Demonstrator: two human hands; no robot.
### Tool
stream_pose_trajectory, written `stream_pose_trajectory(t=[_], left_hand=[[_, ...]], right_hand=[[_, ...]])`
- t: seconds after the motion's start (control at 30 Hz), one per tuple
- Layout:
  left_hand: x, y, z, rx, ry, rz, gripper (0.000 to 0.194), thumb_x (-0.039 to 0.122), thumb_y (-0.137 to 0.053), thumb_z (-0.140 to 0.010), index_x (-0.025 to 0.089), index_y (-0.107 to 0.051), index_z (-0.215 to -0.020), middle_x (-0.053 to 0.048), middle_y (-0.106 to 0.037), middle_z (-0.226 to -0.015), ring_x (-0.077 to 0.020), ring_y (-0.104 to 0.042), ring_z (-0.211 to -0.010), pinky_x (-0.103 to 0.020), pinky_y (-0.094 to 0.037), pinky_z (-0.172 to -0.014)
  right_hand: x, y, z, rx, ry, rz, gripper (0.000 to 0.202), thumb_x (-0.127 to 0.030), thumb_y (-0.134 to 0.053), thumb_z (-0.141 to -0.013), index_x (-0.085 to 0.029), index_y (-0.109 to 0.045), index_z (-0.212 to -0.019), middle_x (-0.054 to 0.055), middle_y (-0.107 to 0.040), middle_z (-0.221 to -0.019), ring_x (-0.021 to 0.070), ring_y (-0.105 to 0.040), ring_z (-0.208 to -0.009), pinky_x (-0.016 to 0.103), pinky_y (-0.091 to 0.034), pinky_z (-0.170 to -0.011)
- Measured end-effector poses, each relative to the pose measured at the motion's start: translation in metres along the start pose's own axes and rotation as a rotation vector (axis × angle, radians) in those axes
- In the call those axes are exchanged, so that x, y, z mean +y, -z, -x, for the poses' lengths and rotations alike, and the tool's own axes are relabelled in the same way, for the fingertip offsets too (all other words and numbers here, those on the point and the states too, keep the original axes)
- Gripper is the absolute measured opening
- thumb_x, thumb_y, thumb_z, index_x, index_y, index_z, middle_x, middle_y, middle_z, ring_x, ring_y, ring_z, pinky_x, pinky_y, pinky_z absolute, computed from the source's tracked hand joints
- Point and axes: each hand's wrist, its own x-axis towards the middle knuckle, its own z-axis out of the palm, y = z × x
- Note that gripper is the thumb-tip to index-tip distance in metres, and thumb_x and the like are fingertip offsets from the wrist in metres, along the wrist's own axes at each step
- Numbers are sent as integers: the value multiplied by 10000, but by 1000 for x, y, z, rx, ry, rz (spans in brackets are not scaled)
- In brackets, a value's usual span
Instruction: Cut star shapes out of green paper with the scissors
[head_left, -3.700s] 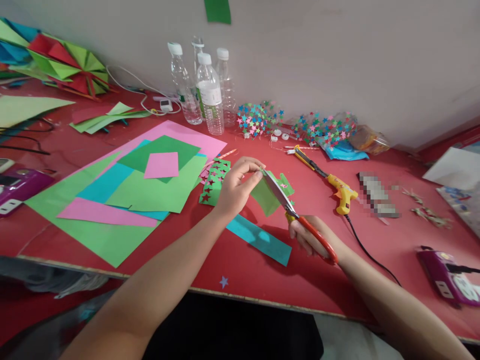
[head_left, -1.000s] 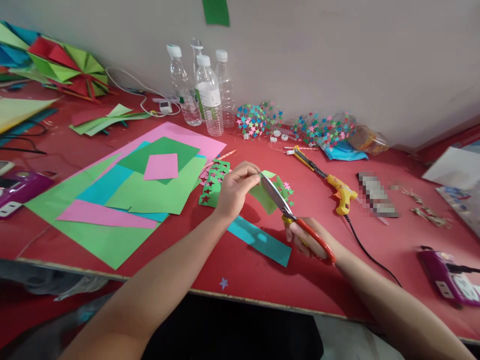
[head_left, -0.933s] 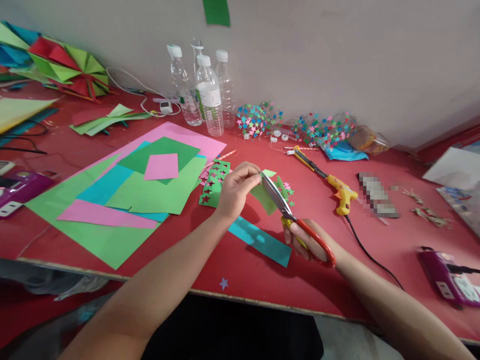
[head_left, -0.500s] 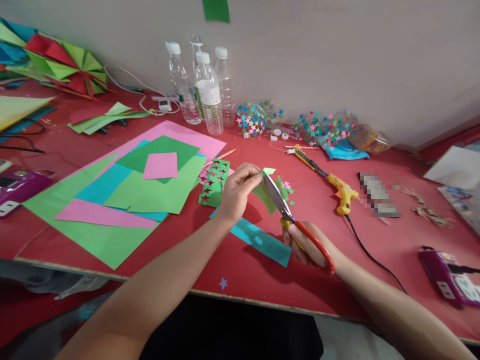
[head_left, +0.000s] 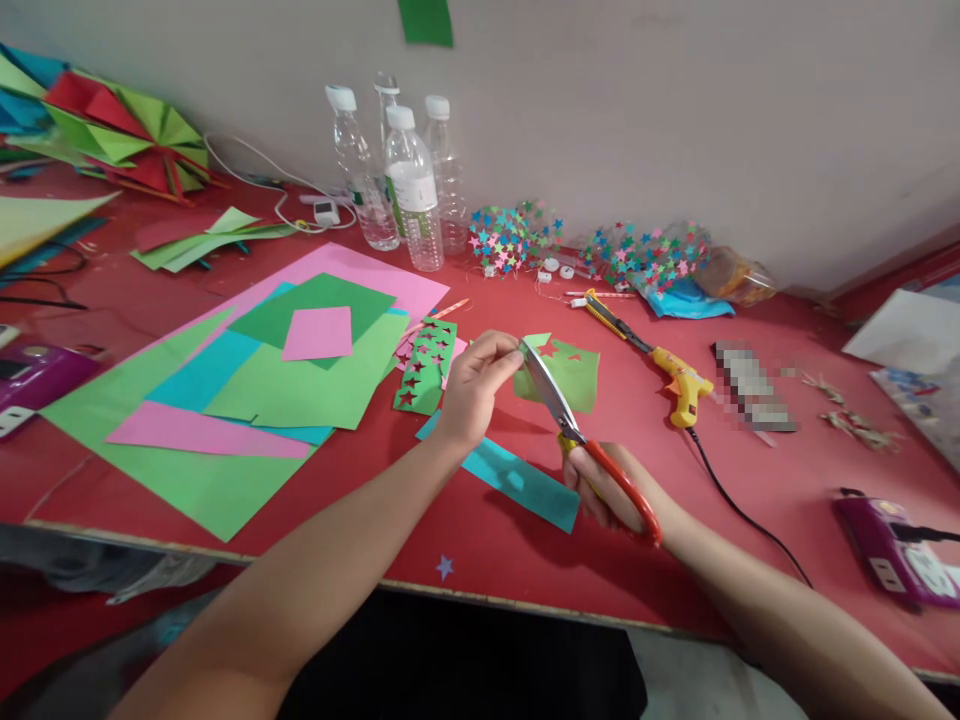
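My left hand (head_left: 476,385) is pinched, thumb against forefinger, on the left corner of a light green paper piece (head_left: 581,385) with star-shaped cutouts along its top. My right hand (head_left: 607,490) is wrapped around the red and yellow handles of scissors (head_left: 555,395). The blades look close together and point up and left, crossing in front of the paper with their tip at my left fingertips. Beneath my hands lies a blue paper strip (head_left: 525,485). Just left of my left hand is a dark green strip (head_left: 424,385) punched with stars.
Coloured sheets (head_left: 322,385) overlap on the left of the red table (head_left: 360,520). Plastic bottles (head_left: 416,205) and star-covered balls (head_left: 499,240) stand along the wall. A yellow glue gun (head_left: 679,385) trails its cord on the right, near a power strip (head_left: 896,550). A paper star (head_left: 445,568) lies by the front edge.
The light green paper has swung out to the right, now showing its cutouts and covering the loose stars seen before. The scissor blades look closer together. My left hand has barely moved.
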Motion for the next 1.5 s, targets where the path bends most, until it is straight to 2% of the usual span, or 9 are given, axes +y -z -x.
stream_pose_trajectory(t=[0.27, 0.43, 0.67, 0.87, 0.97, 1.1, 1.17, 1.37, 1.5], left_hand=[[2, 0, 0, 9, 19, 16, 131, 226, -577, -814, 198, -580, -686, 6, -534, -735, -136, -486, -750, -274, -385, -752], [5, -1, 1, 48, 66, 16, 123, 235, -611, -787, 194, -610, -671, 12, -540, -710, -126, -480, -712, -262, -382, -707], [5, -4, -3, 164, 389, 278, 115, 261, -679, -689, 180, -615, -637, 24, -574, -653, -91, -484, -604, -230, -363, -592], [-3, -12, 4, 92, 437, 254, 167, 301, -718, -678, 174, -615, -647, 32, -557, -631, -83, -490, -607, -211, -369, -582], [-11, -11, 5, 61, 433, 202, 160, 306, -711, -688, 179, -618, -662, 37, -532, -624, -82, -465, -592, -213, -358, -573], [-18, -3, 0, -20, 317, 79, 140, 320, -634, -766, 191, -606, -722, 10, -578, -732, -122, -535, -725, -255, -417, -711], [-18, 0, -3, -88, 221, -132, 148, 321, -577, -815, 192, -588, -744, -2, -573, -763, -140, -535, -774, -280, -411, -761], [-19, -11, -3, -469, -50, -730, 238, 275, -401, -919, 199, -455, -700, -16, -474, -750, -166, -467, -748, -314, -386, -741], [-30, -25, -8, -654, -199, -969, 230, 258, -374, -932, 180, -540, -793, -92, -546, -908, -219, -511, -882, -379, -412, -849]], right_hand=[[3, 1, -3, 28, -44, 8, 431, -584, -468, -852, -203, -477, -652, -56, -456, -349, 83, -388, -297, 199, -330, -350], [8, 2, -4, 58, 21, 6, 465, -622, -466, -838, -194, -504, -659, -48, -456, -354, 92, -396, -298, 214, -330, -348], [16, 18, -17, 411, 250, -101, 360, -522, -642, -764, -182, -545, -702, -48, -497, -467, 88, -437, -375, 214, -353, -383], [14, 23, -27, 275, 208, -183, 320, -452, -611, -776, -187, -526, -618, -6, -587, -480, 117, -513, -381, 236, -405, -421], [13, 23, -27, 332, 214, -184, 195, -340, -606, -755, -196, -528, -650, -37, -554, -418, 121, -511, -358, 228, -394, -415], [19, 37, -36, 610, 249, -290, 135, -250, -613, -689, -203, -503, -627, -51, -545, -417, 105, -456, -311, 217, -321, -344], [24, 48, -44, 720, 277, -368, 168, -239, -597, -684, -212, -467, -581, -53, -507, -386, 106, -437, -302, 223, -313, -332], [30, 66, -60, 786, 353, -541, 194, -300, -486, -721, -237, -395, -562, -57, -402, -324, 117, -411, -308, 250, -373, -373], [31, 63, -62, 759, 343, -606, 198, -311, -499, -716, -232, -399, -564, -47, -422, -344, 113, -414, -314, 254, -375, -378]])
